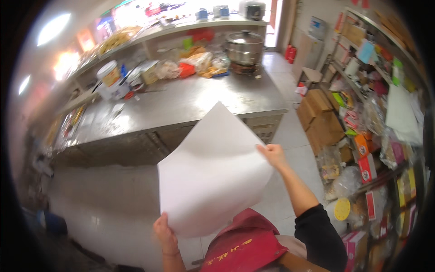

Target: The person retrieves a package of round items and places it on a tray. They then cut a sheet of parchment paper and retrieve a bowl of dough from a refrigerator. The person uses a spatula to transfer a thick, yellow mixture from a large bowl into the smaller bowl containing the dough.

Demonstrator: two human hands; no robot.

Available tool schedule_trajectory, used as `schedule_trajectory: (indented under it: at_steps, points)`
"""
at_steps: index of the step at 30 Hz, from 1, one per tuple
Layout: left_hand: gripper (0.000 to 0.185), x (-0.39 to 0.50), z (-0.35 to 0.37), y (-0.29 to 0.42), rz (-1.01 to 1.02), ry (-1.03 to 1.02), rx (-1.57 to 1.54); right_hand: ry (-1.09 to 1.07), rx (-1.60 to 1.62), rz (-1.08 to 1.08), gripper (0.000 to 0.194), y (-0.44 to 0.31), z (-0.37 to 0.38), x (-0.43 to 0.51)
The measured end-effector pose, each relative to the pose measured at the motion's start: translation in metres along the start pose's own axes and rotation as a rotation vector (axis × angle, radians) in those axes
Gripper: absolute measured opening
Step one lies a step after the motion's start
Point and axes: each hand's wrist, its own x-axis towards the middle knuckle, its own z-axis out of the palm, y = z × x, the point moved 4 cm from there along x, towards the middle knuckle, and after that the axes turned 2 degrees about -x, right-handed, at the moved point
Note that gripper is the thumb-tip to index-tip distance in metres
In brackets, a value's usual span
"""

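Observation:
A large white sheet of paper (210,170) spans the space between my two hands, slightly curved, with one corner pointing away from me over the near edge of the metal worktop. My left hand (165,233) pinches its lower left edge. Higher up, my right hand (274,155) grips the right edge with the thumb on top. Below the sheet shows the red apron (244,243) that I wear.
Beyond the sheet runs a stainless steel worktop (163,102), bearing a steel steamer pot (245,51), plastic bags (200,63) and a white tub (110,73). Cardboard boxes (319,115) and a crowded shelf rack (377,183) stand at the right.

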Motion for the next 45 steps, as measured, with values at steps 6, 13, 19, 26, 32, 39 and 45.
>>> schedule_trajectory:
  at_steps: [6,13,19,26,32,39,45]
  points:
    - [0.025,0.126,0.018,0.017,0.151,-0.046,0.090,-0.040,0.224,0.138,0.030,-0.005,0.055,0.085]
    - [0.025,0.273,0.050,0.085,0.138,0.089,0.060,-0.181,0.531,0.209,0.024,-0.094,0.166,0.224]
    - [0.032,0.396,0.033,0.134,0.091,0.044,0.413,-0.294,0.350,0.197,0.029,-0.151,0.255,0.336]
    - [0.026,0.563,0.050,0.186,-0.034,-0.176,0.414,-0.227,0.323,0.056,0.024,-0.211,0.292,0.440]
    - [0.028,0.648,0.100,0.244,0.088,-0.445,0.168,-0.020,0.330,-0.042,0.030,-0.278,0.265,0.453]
    - [0.033,0.670,0.128,0.242,0.227,-0.571,0.084,0.265,0.460,-0.042,0.038,-0.275,0.212,0.367]
    - [0.033,0.636,0.108,0.196,0.550,-0.732,0.100,0.482,0.522,-0.115,0.039,-0.253,0.210,0.258]
